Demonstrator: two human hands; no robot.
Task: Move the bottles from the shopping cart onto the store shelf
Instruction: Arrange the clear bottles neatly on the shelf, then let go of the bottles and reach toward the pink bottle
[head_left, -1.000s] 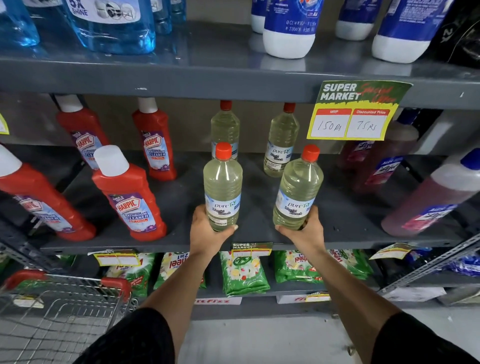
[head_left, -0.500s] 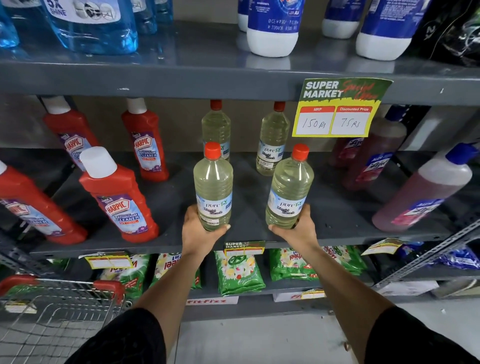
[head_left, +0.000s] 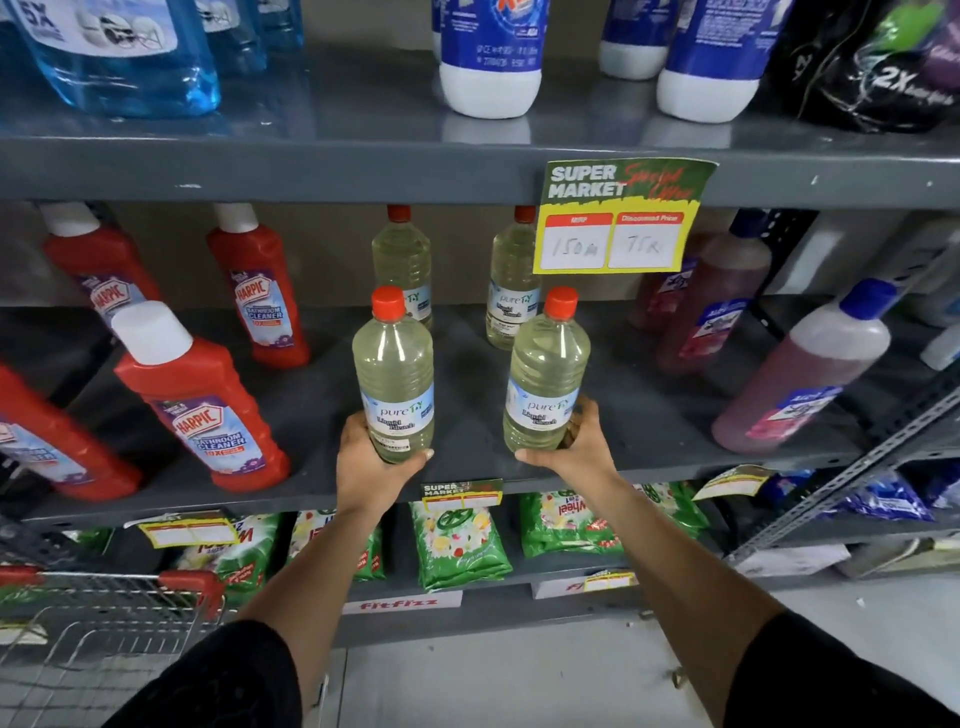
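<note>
My left hand (head_left: 370, 467) grips the base of a clear bleach bottle with a red cap (head_left: 393, 364), upright over the front of the grey middle shelf (head_left: 467, 431). My right hand (head_left: 574, 449) grips a second identical bleach bottle (head_left: 548, 371) to its right. Whether their bases touch the shelf is hidden by my fingers. Two more of the same bottles (head_left: 401, 257) (head_left: 514, 283) stand at the back of that shelf. The wire shopping cart (head_left: 88, 639) with red handle pieces is at the lower left.
Red Harpic cleaner bottles (head_left: 200, 400) stand to the left, pink liquid bottles (head_left: 800, 374) to the right. A yellow price sign (head_left: 618, 218) hangs from the upper shelf edge. Green detergent packets (head_left: 457, 540) fill the shelf below. Blue bottles sit above.
Both hands with their bottles have stayed at the shelf front, edging slightly inward and up in the frame as the view shifted a little to the right.
</note>
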